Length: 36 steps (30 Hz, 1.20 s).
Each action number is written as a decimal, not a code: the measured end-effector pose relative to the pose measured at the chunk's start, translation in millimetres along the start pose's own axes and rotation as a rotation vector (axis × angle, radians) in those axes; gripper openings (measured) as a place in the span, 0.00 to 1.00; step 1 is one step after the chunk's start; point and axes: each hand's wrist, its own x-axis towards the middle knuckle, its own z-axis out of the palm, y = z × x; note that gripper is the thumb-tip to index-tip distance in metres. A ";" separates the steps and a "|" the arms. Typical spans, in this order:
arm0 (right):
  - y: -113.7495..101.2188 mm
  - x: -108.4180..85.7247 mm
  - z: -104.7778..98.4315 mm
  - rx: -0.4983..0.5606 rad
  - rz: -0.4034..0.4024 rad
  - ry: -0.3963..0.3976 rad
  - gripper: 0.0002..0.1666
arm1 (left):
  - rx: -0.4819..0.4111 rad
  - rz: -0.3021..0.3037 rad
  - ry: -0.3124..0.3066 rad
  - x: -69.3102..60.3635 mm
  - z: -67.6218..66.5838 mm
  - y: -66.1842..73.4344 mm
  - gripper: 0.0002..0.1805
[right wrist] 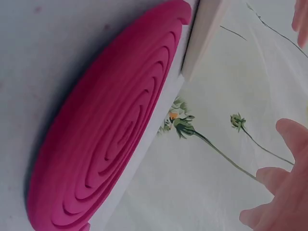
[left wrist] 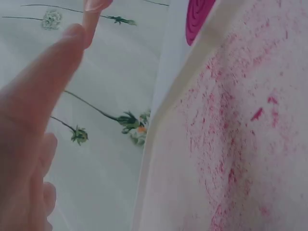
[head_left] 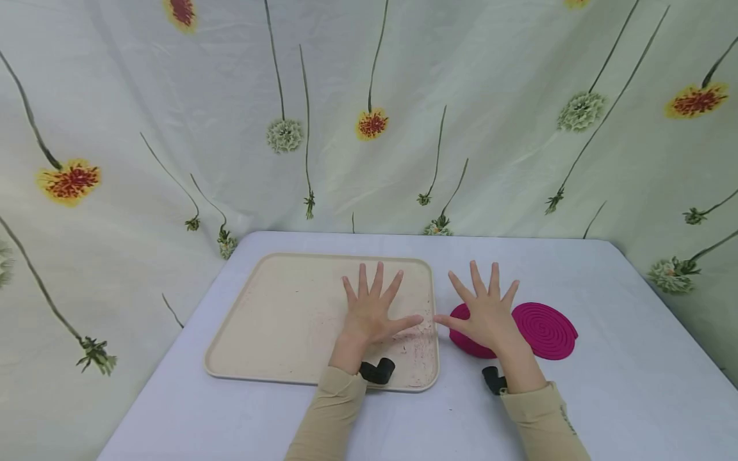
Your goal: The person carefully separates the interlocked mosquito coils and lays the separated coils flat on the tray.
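Fingers spread wide, my left hand (head_left: 371, 315) hovers over the right part of a cream tray (head_left: 277, 314) and holds nothing. My right hand (head_left: 490, 317) is spread the same way, its thumb pointing at the left thumb across the tray's right edge. Behind the right hand lies a magenta spiral coil (head_left: 469, 344), partly hidden by it in the head view. A second flat magenta coil (head_left: 544, 330) lies just to its right. The right wrist view shows one coil (right wrist: 110, 134) close up, wound in thick rope-like turns. Magenta specks and smears (left wrist: 231, 168) mark the tray.
A white cloth (head_left: 623, 358) covers the table. Behind and beside it hangs a pale curtain (head_left: 507, 77) printed with flowers. Black wrist cameras (head_left: 377, 371) sit at both wrists, near the beige sleeves (head_left: 328, 416).
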 end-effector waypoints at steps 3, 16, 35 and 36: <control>1.8 0.6 -4.4 0.044 0.000 -0.001 0.54 | -0.187 0.054 0.020 1.3 0.1 2.7 0.48; 18.0 -2.8 -26.7 0.375 0.060 -0.021 0.54 | -0.910 0.165 0.092 5.5 -1.0 31.1 0.34; 60.8 -10.9 -19.1 0.603 0.198 -0.142 0.38 | -1.415 -0.158 0.098 0.9 34.2 90.4 0.15; 62.5 -10.9 -17.8 0.612 0.197 -0.145 0.38 | -1.403 -0.164 0.093 0.8 36.6 91.6 0.15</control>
